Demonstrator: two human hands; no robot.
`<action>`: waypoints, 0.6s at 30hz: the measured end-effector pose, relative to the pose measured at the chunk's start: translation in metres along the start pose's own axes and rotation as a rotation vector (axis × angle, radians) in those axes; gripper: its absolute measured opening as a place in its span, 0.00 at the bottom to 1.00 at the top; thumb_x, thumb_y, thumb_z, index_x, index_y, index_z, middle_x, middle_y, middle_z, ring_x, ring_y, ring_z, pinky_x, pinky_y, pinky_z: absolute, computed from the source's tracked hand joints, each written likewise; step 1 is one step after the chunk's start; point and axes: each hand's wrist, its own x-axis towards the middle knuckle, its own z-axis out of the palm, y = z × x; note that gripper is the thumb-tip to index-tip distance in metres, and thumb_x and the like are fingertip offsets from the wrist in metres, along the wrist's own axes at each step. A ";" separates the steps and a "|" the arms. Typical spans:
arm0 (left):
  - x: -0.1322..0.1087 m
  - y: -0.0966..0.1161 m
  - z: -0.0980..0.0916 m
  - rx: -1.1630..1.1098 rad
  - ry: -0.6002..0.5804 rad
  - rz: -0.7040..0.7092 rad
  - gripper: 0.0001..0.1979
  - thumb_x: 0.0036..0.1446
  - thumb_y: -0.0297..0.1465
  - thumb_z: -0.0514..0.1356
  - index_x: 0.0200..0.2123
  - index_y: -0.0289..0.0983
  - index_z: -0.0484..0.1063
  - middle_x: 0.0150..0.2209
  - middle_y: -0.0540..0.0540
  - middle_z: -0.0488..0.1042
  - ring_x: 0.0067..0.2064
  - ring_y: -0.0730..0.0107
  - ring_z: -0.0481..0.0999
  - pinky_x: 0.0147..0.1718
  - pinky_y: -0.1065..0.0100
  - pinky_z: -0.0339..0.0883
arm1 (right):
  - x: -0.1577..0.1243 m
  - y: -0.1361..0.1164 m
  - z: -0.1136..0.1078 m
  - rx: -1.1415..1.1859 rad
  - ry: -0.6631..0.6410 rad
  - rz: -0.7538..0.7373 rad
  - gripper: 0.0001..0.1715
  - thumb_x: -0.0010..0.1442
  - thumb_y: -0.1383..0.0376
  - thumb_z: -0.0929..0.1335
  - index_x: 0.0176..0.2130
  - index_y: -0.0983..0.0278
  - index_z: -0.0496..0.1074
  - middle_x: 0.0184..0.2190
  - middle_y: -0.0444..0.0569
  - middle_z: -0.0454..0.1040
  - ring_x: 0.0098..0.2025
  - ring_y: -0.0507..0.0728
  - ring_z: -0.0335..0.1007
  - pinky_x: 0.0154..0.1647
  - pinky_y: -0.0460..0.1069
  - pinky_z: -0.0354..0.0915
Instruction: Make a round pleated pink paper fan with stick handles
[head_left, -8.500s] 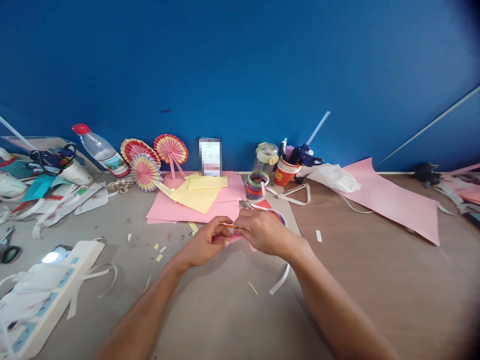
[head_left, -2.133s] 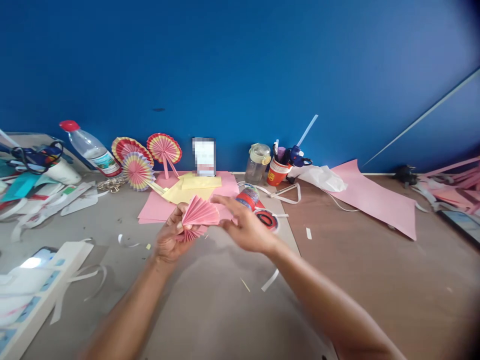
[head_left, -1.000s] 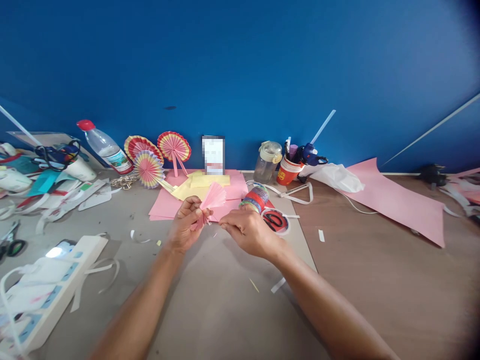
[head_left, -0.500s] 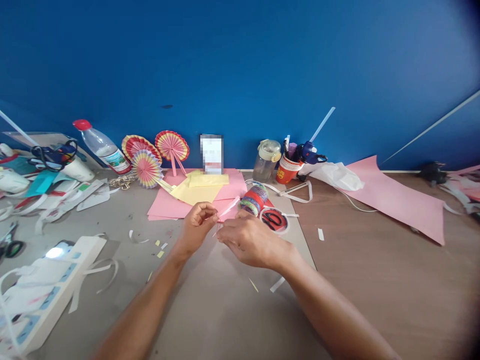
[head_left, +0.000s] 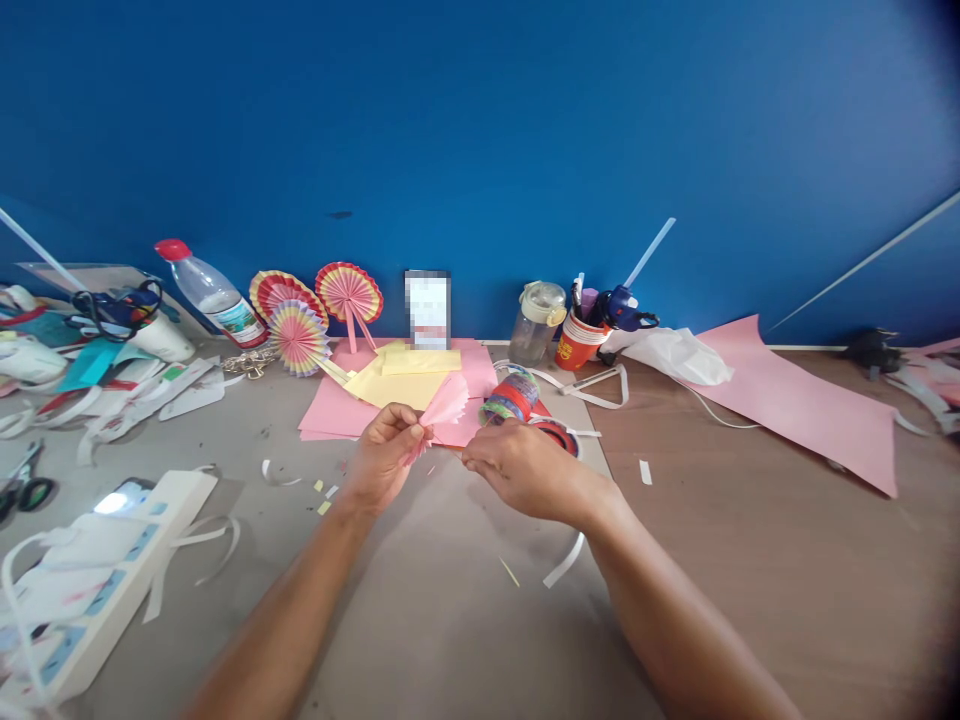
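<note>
My left hand [head_left: 388,450] is closed, its thumb and fingers pinching a small pink pleated paper fan [head_left: 445,402] at its middle. The folds spread out above the pinch, and a few show below it. To the right, my right hand [head_left: 525,468] has its fingers pressed together. Something thin may run between the hands, but I cannot make it out. Just behind the right hand lies a roll of multicoloured thread [head_left: 511,396] beside a red round tape roll [head_left: 556,436], which the hand partly covers. Pink paper sheets [head_left: 326,412] and yellow paper [head_left: 367,386] lie behind my hands.
Finished paper fans [head_left: 349,292], a tilted bottle [head_left: 217,300] and a phone [head_left: 427,308] line the back. A clear jar [head_left: 537,325] and a red cup of pens [head_left: 579,340] stand right of them. A power strip [head_left: 127,580] and scissors [head_left: 28,488] lie left.
The narrow folded pink paper has spread into a fan shape in my left hand. My right hand has moved slightly right, away from the left, covering more of the tape roll.
</note>
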 end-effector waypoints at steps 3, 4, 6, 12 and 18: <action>0.000 -0.001 0.000 -0.001 0.012 0.020 0.13 0.45 0.29 0.68 0.34 0.39 0.70 0.27 0.52 0.73 0.30 0.75 0.74 0.32 0.72 0.63 | 0.001 0.001 0.000 -0.005 -0.017 0.014 0.14 0.63 0.70 0.60 0.34 0.66 0.74 0.33 0.50 0.76 0.34 0.53 0.69 0.34 0.47 0.57; 0.000 -0.002 0.000 0.006 0.027 0.033 0.14 0.45 0.29 0.68 0.35 0.39 0.70 0.28 0.52 0.73 0.31 0.75 0.74 0.32 0.72 0.63 | 0.001 0.000 0.000 -0.001 -0.019 0.009 0.14 0.63 0.70 0.60 0.34 0.66 0.74 0.33 0.50 0.76 0.35 0.53 0.69 0.34 0.46 0.57; 0.000 -0.002 0.001 0.018 0.059 0.064 0.14 0.44 0.29 0.69 0.36 0.39 0.71 0.28 0.51 0.74 0.30 0.75 0.74 0.31 0.72 0.63 | 0.003 -0.002 0.000 0.008 -0.019 0.001 0.14 0.63 0.70 0.60 0.35 0.66 0.74 0.33 0.50 0.77 0.35 0.54 0.69 0.35 0.47 0.57; -0.002 -0.002 0.007 0.038 0.112 0.065 0.12 0.43 0.29 0.69 0.32 0.38 0.70 0.26 0.51 0.75 0.30 0.74 0.75 0.31 0.71 0.65 | 0.006 -0.003 0.000 0.003 -0.030 0.002 0.14 0.63 0.70 0.60 0.35 0.66 0.74 0.34 0.50 0.77 0.35 0.54 0.69 0.35 0.47 0.57; -0.001 -0.003 0.006 0.041 0.132 0.100 0.12 0.44 0.29 0.69 0.29 0.38 0.68 0.25 0.52 0.74 0.31 0.75 0.75 0.34 0.71 0.66 | 0.004 -0.002 -0.001 0.017 -0.015 -0.001 0.13 0.63 0.70 0.61 0.34 0.66 0.74 0.33 0.49 0.76 0.34 0.53 0.68 0.34 0.47 0.56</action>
